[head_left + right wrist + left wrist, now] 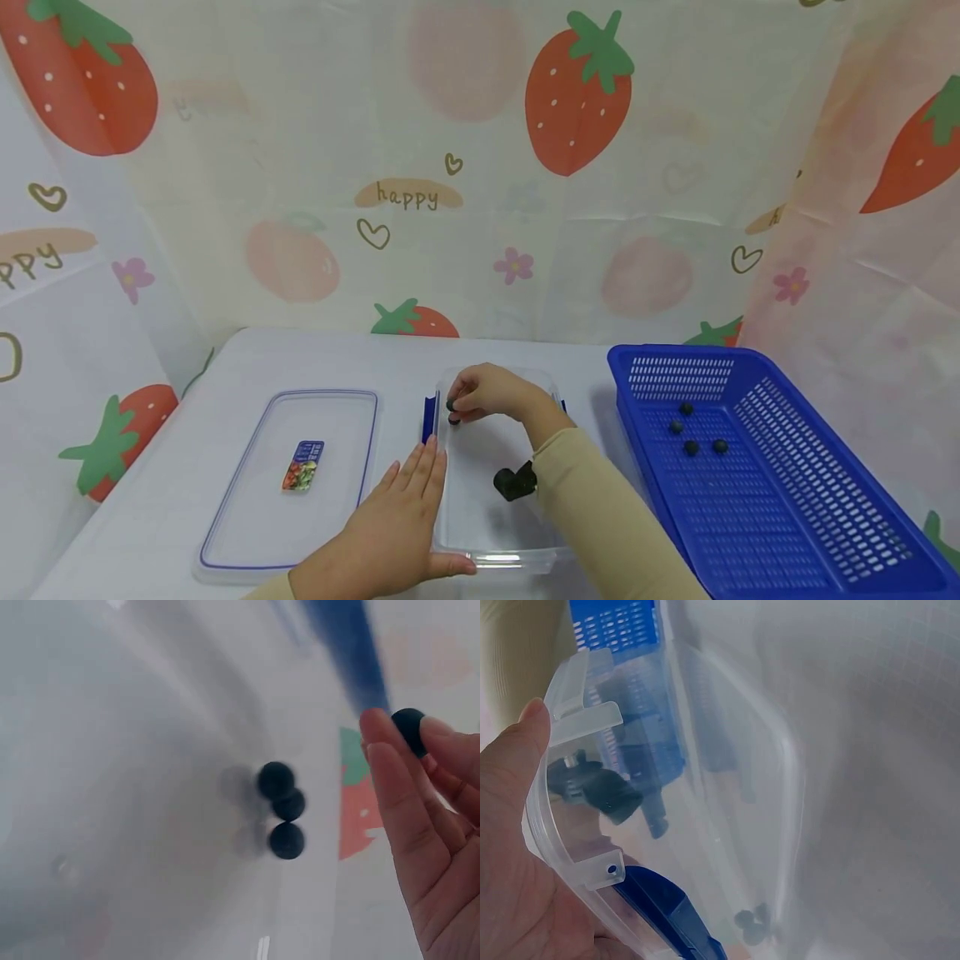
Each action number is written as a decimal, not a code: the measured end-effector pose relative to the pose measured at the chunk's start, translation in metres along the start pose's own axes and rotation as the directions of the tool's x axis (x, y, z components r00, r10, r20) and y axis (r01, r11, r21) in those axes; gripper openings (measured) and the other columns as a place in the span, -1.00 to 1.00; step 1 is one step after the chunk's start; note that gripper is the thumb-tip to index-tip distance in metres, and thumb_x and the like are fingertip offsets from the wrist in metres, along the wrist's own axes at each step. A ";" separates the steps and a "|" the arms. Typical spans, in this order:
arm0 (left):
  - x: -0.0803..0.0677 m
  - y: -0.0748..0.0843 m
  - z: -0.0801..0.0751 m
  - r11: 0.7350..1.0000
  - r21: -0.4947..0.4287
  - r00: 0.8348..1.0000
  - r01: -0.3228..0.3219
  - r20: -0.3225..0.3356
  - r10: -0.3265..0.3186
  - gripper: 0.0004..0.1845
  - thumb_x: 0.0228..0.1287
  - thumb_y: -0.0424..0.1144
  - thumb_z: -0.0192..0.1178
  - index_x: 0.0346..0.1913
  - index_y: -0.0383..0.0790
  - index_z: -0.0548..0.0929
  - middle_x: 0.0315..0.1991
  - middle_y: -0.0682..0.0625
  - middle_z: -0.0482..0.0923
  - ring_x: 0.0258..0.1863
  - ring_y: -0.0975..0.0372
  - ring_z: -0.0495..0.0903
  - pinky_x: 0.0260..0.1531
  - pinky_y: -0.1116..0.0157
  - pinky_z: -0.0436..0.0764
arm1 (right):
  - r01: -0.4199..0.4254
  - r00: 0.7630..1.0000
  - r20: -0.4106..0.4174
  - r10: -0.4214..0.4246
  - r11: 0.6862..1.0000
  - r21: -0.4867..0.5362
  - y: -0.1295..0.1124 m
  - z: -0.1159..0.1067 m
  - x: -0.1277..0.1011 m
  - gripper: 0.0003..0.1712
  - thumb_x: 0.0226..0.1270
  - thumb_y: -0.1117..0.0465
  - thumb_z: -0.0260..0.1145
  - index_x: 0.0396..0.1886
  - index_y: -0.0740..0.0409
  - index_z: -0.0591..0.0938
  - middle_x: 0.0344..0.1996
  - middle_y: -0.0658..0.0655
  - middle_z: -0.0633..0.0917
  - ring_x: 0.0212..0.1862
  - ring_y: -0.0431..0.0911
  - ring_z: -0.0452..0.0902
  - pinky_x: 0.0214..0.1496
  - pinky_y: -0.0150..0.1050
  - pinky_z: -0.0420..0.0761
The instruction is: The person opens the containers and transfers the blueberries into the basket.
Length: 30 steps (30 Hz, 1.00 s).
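Your right hand, at the centre of the head view, pinches a dark ball between curled fingers over the far end of the clear box. Three more balls lie together in the box below. Your left hand rests flat, fingers straight, against the box's left rim. The lid lies left; a blue basket stands right.

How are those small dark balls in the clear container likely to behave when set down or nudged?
The dark balls look round and smooth, so they would probably roll freely on the clear container's flat floor until its wall stops them. They seem light: the right hand pinches one with its fingertips alone. That smoothness may make them slippery.
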<state>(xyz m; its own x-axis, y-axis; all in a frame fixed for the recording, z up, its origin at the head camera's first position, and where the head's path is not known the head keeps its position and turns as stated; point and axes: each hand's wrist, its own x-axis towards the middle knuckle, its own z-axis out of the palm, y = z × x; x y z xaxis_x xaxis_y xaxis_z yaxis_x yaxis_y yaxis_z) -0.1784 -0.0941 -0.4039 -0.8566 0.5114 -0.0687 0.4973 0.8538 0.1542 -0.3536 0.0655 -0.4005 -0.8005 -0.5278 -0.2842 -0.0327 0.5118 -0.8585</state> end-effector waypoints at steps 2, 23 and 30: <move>0.000 0.000 0.000 1.000 -0.002 1.000 0.004 0.008 -0.004 0.25 -0.14 0.60 -0.17 0.38 -0.41 0.02 0.40 -0.29 -0.09 0.40 -0.04 -0.13 0.23 -0.10 0.10 | 0.003 1.000 -0.002 -0.003 1.000 0.025 -0.001 -0.004 -0.001 -0.92 0.20 0.40 0.24 -0.30 0.30 0.57 -0.36 0.21 0.68 -0.21 0.07 0.63 -0.21 -0.23 0.62; 0.000 0.002 -0.002 1.000 0.004 1.000 0.014 0.024 -0.014 0.29 -0.19 0.65 -0.27 0.39 -0.40 0.00 0.41 -0.28 -0.12 0.39 -0.04 -0.13 0.24 -0.08 0.09 | 0.086 0.994 -0.056 -0.090 0.994 -0.063 -0.036 -0.077 -0.045 -0.84 0.27 0.35 0.18 -0.16 0.29 0.55 -0.24 0.19 0.63 -0.07 0.05 0.59 -0.08 -0.22 0.58; 0.000 0.002 -0.001 1.000 0.010 1.000 0.006 0.002 -0.006 0.26 -0.14 0.60 -0.17 0.38 -0.42 0.01 0.40 -0.30 -0.10 0.39 -0.05 -0.12 0.24 -0.08 0.10 | 0.116 0.988 -0.101 -0.117 0.993 -0.024 -0.032 -0.109 -0.064 -0.80 0.27 0.39 0.16 -0.11 0.34 0.51 -0.16 0.27 0.59 -0.06 0.03 0.59 -0.04 -0.17 0.56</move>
<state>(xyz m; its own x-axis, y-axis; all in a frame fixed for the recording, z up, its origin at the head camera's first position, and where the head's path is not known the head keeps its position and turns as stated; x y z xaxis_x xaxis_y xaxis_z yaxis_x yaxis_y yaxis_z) -0.1772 -0.0923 -0.4025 -0.8594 0.5061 -0.0721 0.4931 0.8579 0.1443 -0.3667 0.1566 -0.3085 -0.8472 -0.5134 -0.1369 -0.1395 0.4637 -0.8749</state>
